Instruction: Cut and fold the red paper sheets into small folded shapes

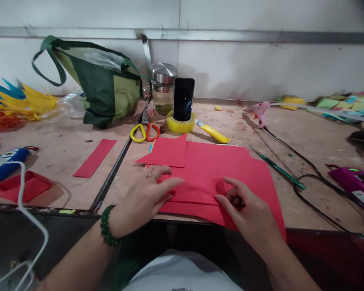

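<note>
Several red paper sheets [218, 165] lie stacked at the table's front edge, with a folded piece on top. My left hand [144, 198], with a ring and a green bead bracelet, lies flat on the left part of the folded piece, fingers stretched out. My right hand [245, 212] pinches a raised fold of red paper between thumb and forefinger at the right part of the piece.
Yellow-and-red scissors [144, 131], a yellow tape roll [181, 124] holding a phone [183, 99], a yellow knife [214, 134], a pink glue gun [259, 111], a green pen [279, 169], black cables, a glass jar [163, 89], a green bag [103, 83], a red strip [95, 158].
</note>
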Demonstrator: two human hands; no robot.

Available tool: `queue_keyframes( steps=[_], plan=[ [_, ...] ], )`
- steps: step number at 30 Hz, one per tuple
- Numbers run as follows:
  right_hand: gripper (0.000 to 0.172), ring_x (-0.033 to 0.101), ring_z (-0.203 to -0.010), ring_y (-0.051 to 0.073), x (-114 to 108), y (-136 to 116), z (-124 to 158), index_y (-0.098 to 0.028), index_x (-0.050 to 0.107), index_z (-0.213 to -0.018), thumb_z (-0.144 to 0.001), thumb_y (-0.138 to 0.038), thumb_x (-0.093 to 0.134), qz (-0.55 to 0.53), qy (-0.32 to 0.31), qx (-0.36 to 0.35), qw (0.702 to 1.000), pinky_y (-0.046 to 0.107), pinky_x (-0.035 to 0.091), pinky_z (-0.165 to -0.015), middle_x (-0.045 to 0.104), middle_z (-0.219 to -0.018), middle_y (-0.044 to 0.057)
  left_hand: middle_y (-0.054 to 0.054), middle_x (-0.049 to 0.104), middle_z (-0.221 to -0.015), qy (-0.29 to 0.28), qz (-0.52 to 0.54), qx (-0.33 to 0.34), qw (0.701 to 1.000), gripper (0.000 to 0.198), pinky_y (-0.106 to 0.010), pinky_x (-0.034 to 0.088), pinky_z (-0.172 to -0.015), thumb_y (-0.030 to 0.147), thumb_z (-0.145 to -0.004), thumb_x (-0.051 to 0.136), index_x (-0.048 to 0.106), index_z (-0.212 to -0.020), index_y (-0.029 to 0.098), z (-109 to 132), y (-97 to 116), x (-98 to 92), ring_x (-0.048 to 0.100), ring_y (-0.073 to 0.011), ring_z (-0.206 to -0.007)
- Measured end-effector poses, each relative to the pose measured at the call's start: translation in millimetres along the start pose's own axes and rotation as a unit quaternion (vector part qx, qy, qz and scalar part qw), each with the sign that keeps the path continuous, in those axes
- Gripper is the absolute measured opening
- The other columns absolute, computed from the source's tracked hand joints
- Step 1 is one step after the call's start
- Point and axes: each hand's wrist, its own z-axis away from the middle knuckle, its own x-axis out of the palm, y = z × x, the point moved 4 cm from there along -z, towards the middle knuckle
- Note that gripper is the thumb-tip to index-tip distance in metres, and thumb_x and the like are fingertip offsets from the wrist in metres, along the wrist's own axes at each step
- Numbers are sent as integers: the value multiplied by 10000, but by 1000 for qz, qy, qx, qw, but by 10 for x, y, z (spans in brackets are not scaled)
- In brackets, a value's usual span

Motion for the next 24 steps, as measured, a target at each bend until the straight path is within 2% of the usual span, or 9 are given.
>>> queue_keyframes(
  steps=[2, 5, 10, 14, 16, 18, 19, 22, 24],
  plan=[
    [400, 569, -621, 151, -4, -8, 0, -190, 564, -1193, -879, -437, 574, -1, -4, 1, 1000, 277, 473, -616, 613, -731, -4, -84, 544, -1194, -40, -34, 81, 995, 468, -409, 419, -867, 29, -873, 395, 514, -1272, 243, 39, 120, 59, 485, -254, -1024],
    [405, 568, -624, 149, -17, -25, -5, -190, 554, -1213, -877, -413, 587, 0, -9, 6, 1000, 275, 476, -619, 611, -731, -9, -83, 591, -1154, -86, -61, 103, 989, 555, -397, 435, -840, -36, -806, 386, 512, -1296, 193, 97, 202, 145, 505, -244, -965],
    [445, 573, -634, 152, -34, -35, -6, -187, 511, -1271, -875, -365, 605, 12, -13, -1, 1000, 274, 483, -617, 607, -738, -13, -113, 610, -1167, -54, -141, 89, 984, 567, -439, 419, -857, -41, -772, 396, 537, -1293, 135, 191, 281, 213, 506, -285, -1010],
    [440, 581, -659, 164, -34, -49, 26, -185, 500, -1271, -879, -353, 608, 48, 21, -28, 998, 285, 493, -605, 615, -819, 19, -154, 600, -1162, -8, -182, 93, 979, 574, -433, 401, -872, -51, -743, 403, 526, -1294, 50, 248, 392, 240, 485, -307, -1040],
    [349, 599, -759, 198, -47, -122, 48, -179, 539, -1219, -901, -319, 576, 103, 57, -77, 990, 318, 498, -654, 627, -914, 67, -155, 620, -1071, -3, -187, 99, 977, 521, -425, 410, -830, 17, -794, 429, 495, -1311, 10, 257, 458, 250, 503, -291, -947],
    [236, 592, -892, 236, -52, -259, 75, -192, 589, -1154, -939, -233, 500, 163, 81, -169, 969, 371, 481, -754, 640, -1018, 99, -145, 624, -1020, 5, -182, 98, 978, 505, -428, 415, -805, 121, -836, 466, 470, -1330, 12, 259, 514, 248, 506, -281, -893],
    [236, 581, -941, 245, -40, -341, 91, -195, 607, -1135, -954, -191, 456, 179, 74, -228, 954, 392, 464, -797, 647, -1054, 102, -139, 621, -1011, 9, -176, 96, 980, 513, -429, 417, -800, 166, -843, 483, 465, -1338, 31, 258, 535, 245, 506, -281, -890],
    [271, 576, -940, 230, 29, -547, 142, -149, 636, -1106, -973, -153, 401, 176, -15, -382, 907, 377, 460, -804, 677, -1033, 106, -122, 611, -1024, 9, -154, 82, 985, 554, -429, 426, -801, 225, -821, 529, 455, -1357, 108, 256, 563, 245, 511, -276, -901],
    [251, 586, -893, 216, 60, -613, 158, -114, 648, -1078, -968, -174, 431, 167, -69, -425, 887, 353, 481, -773, 686, -965, 115, -117, 610, -1015, -1, -143, 72, 987, 570, -425, 439, -780, 237, -800, 553, 460, -1353, 132, 254, 559, 249, 516, -269, -881]
  ],
)
